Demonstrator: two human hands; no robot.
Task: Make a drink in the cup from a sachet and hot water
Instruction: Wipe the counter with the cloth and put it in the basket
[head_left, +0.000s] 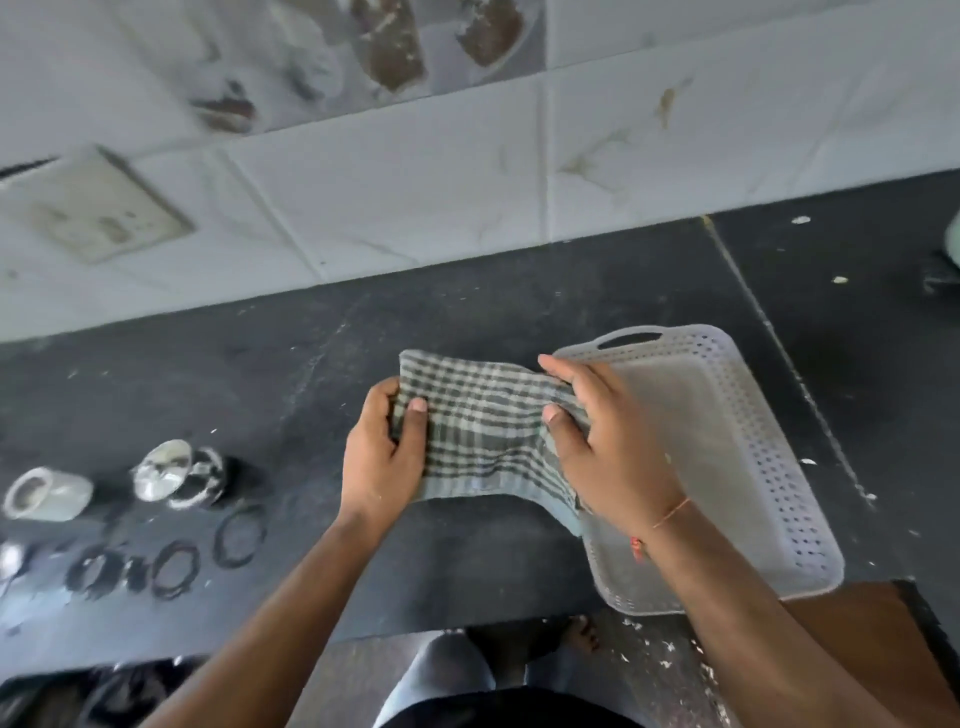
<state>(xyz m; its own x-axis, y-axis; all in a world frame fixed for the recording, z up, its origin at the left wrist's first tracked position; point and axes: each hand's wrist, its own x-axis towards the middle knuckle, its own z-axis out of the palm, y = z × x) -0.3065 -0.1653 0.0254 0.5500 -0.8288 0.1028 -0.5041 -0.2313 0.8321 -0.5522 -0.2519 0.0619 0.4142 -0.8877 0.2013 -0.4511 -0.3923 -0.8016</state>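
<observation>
Both hands hold a checked cloth (478, 431) stretched between them over the dark counter (260, 395): the left hand (382, 457) grips its left edge, thumb on top and fingers curled beneath, while the right hand (608, 441) pinches the right edge with its thumb pressed on the fabric and the other fingers lying fairly straight over the top. This cloth is grey-green with pale crossing stripes, creased and sagging a little in the middle, and its right end hangs over the near left rim of a plastic tray (753, 415). That tray is translucent white, rectangular, with perforated walls and a slot handle at its far end; it lies on the counter with its near corner jutting past the counter's front edge, and its bare floor is all that shows inside it. Far to the left on the counter a pale cup (47, 493) lies on its side, mouth toward the camera, its inside too blurred to read. Just right of it is a shiny metal vessel (176, 475), also tipped, and its contents cannot be made out. Dark ring marks (239, 535) stain the counter in front of these two. A thin thread (670, 514) circles the right wrist.
</observation>
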